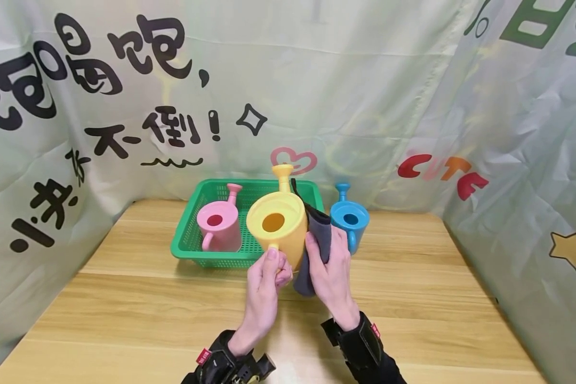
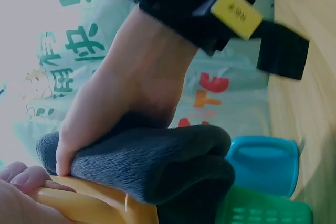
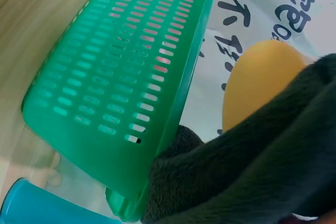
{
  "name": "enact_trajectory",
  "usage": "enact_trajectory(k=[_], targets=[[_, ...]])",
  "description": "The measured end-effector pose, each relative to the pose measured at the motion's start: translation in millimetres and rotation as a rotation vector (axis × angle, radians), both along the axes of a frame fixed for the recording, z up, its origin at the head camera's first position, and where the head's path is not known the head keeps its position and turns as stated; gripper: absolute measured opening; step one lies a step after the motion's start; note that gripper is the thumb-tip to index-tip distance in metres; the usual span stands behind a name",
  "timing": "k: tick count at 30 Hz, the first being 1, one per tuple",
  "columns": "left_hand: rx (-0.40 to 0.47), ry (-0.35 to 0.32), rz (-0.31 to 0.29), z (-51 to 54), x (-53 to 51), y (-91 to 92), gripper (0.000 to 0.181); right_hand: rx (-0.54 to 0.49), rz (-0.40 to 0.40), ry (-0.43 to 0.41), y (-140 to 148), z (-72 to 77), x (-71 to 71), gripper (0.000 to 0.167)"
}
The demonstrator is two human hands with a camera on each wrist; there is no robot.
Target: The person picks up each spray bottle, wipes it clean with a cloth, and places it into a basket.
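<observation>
Yellow watering can: left hand pinches its handle; right hand, fingers curled, grips gray cloth against it.

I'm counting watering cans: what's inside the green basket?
A pink watering can stands in the green basket. The yellow watering can and dark cloth, held in front, cover much of the basket's right side, so anything there is hidden.

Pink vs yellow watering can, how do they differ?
The pink watering can stands in the green basket; the left hand holds the yellow watering can by its handle. The right hand holds a gray cloth against the yellow; no hand touches the pink. Both: round top opening, spout, handle.
</observation>
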State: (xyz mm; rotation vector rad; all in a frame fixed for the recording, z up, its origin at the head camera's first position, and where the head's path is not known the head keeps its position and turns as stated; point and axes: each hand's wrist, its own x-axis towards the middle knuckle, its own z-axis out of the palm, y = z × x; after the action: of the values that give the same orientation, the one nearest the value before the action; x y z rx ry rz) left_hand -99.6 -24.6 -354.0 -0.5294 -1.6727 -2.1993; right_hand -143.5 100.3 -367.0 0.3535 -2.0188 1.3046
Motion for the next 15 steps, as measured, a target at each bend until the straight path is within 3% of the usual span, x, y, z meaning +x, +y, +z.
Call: enact_trajectory(k=[7,11,15], targets=[[-0.004,-0.002,0.044,3.2,-0.7,-4.6,0.041,-0.019,0.027,-0.077,0.1,2.5,1.8,0.028],[0.008,0.014,0.045,3.5,-2.3,-5.9,0.043,-0.007,0.043,-0.043,-2.1,-1.0,-0.2,0.036],[0.059,0.033,0.004,2.3,-3.7,-4.8,0.045,-0.061,0.078,0.024,-3.7,-3.2,-3.7,0.033]])
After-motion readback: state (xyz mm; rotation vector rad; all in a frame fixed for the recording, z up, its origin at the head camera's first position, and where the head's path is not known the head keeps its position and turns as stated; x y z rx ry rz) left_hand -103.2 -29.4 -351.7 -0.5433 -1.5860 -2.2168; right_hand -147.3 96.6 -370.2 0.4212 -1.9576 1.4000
